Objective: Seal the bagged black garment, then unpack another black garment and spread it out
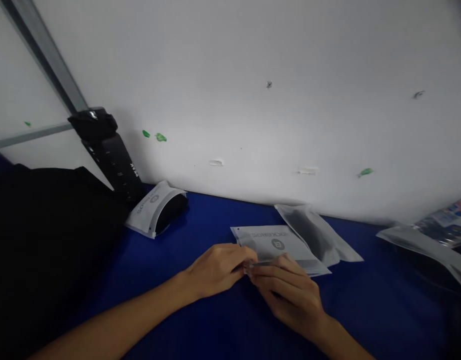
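A frosted white zip bag with a grey logo and upside-down lettering lies in front of me on the blue table. My left hand pinches the bag's near edge at its left corner, thumb against forefinger. Right beside it, my right hand has its fingers closed on the same edge, so the two sets of fingertips nearly touch. What exactly sits between the fingertips is too small and covered to make out. Another frosted bag with something dark inside overlaps the first bag's right side.
At the left stands an open frosted bag with black content showing, beside a black upright box. Black cloth covers the left side. Another bag and glossy printed packaging lie far right. A white wall rises behind the table.
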A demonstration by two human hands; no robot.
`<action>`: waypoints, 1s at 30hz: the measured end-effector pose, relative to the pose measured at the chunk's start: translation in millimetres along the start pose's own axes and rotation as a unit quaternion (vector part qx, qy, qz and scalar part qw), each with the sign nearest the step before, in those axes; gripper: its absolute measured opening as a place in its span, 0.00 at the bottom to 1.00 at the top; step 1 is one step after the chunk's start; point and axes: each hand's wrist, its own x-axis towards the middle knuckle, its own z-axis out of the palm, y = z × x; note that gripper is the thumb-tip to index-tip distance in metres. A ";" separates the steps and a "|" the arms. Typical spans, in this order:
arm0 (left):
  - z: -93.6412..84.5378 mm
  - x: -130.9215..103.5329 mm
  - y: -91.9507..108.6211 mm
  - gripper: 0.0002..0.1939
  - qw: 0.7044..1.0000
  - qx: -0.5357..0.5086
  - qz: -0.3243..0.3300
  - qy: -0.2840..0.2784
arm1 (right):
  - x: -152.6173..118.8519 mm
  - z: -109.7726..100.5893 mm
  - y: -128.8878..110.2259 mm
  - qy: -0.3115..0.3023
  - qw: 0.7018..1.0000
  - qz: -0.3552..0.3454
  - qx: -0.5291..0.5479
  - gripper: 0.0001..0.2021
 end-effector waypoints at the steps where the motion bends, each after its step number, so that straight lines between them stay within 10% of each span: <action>1: -0.7 0.8 1.0 0.09 1.000 0.011 0.013 -0.005 | 0.1 0.6 -0.5 0.000 1.000 0.001 0.005 0.12; 30: -14.4 6.5 -10.4 0.03 0.988 0.144 0.041 0.025 | 1.7 -7.9 15.6 0.006 0.991 0.090 -0.102 0.07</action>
